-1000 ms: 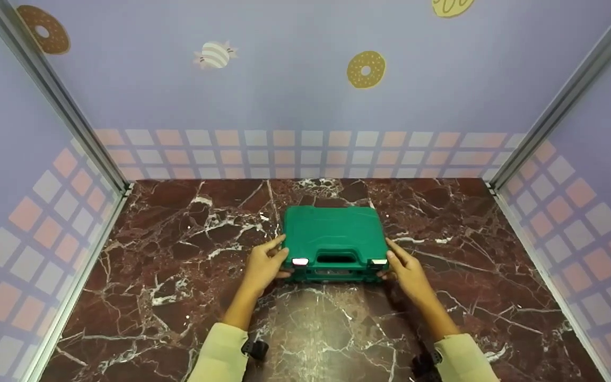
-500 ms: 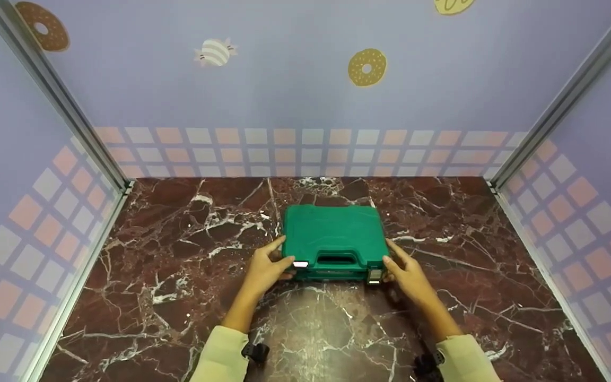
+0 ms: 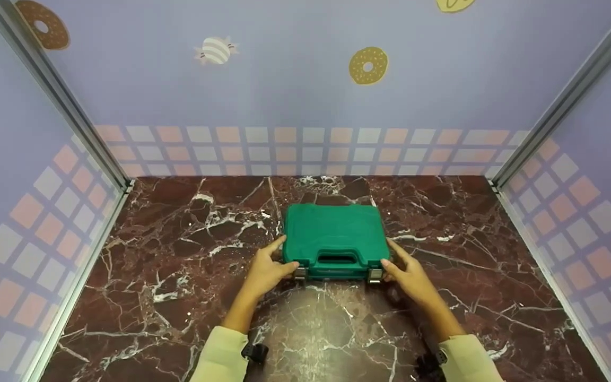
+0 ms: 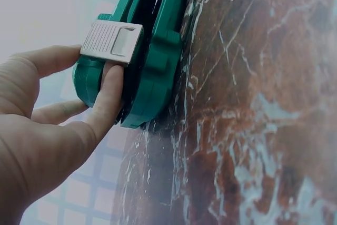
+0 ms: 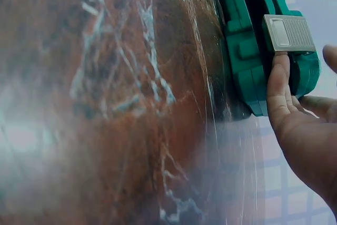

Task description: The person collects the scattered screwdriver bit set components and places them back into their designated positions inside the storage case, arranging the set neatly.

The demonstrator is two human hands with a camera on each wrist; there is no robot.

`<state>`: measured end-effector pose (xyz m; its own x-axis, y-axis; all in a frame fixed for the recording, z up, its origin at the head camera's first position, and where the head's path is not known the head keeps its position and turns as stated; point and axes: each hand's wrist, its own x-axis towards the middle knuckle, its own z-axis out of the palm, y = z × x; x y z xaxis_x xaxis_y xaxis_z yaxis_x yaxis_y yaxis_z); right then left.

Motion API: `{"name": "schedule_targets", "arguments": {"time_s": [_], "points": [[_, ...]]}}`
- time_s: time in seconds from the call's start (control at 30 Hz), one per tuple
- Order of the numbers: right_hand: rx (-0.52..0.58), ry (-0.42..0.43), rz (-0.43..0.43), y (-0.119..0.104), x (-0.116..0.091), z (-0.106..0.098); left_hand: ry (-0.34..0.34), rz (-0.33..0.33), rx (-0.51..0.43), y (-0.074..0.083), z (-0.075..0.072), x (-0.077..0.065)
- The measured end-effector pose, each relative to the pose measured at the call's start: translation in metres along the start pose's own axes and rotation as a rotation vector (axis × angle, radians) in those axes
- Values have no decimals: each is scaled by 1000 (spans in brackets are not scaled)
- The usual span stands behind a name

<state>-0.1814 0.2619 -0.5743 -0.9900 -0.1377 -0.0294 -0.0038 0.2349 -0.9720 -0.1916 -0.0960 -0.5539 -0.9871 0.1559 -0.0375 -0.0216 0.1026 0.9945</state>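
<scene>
A green plastic carrying case (image 3: 334, 231) lies flat on the marbled tabletop, its handle side facing me. At its front left corner my left hand (image 3: 265, 270) has its thumb on the lid beside the left metal latch (image 4: 112, 41), with one fingertip at that latch's lower edge. My right hand (image 3: 409, 276) is around the front right corner. One of its fingertips touches the bottom of the right metal latch (image 5: 289, 33), while the thumb sits just above the lid. Both latches hang down over the front, and a dark gap runs between the two halves.
The dark red marbled tabletop (image 3: 178, 313) stretches around the case. Lilac panels with printed sweets and checks stand at the back (image 3: 284, 95), the left (image 3: 8, 132) and the right (image 3: 608, 159). Black wrist straps (image 3: 255, 352) circle the sleeve ends.
The right latch swung down onto the front first, and then the left latch turned down too. Both thumbs have shifted slightly toward the latches. The case has stayed in place.
</scene>
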Motion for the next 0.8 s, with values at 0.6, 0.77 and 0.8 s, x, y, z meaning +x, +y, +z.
{"name": "schedule_targets", "arguments": {"time_s": [0.6,0.77,0.8], "points": [[-490,32,-63,-8,-5,5,120,7,580,10,19,-5],[-580,76,-59,-10,-7,11,119,22,601,9,22,-6],[-572,74,-50,-10,-7,11,120,26,608,8,22,-6]]}}
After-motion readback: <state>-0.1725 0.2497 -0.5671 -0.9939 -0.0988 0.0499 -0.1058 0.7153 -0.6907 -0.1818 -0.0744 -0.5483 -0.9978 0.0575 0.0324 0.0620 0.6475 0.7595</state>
